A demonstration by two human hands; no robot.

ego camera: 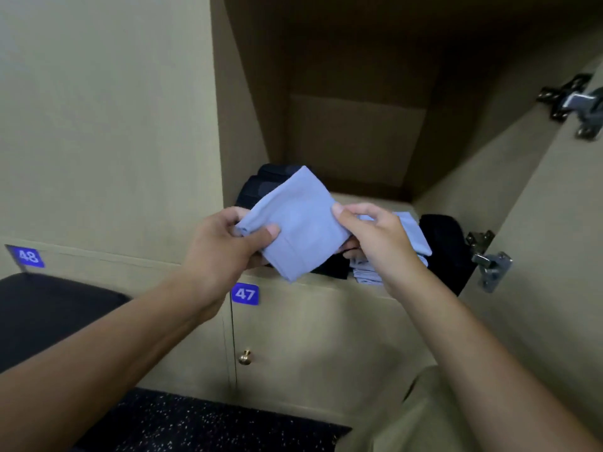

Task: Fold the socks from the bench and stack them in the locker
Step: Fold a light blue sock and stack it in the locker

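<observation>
Blue sock [301, 223] pinched between fingers [346, 212]

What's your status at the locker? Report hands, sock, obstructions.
Left hand and right hand both pinching light blue sock, held at the locker mouth. Dark socks and blue ones already inside. Path in looks clear.

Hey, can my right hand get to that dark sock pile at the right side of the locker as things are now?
Probably yes. The dark sock pile lies just beyond the right hand in the open locker, nothing between them. But that hand is pinching the light blue sock, so it would need to let go first.
</observation>
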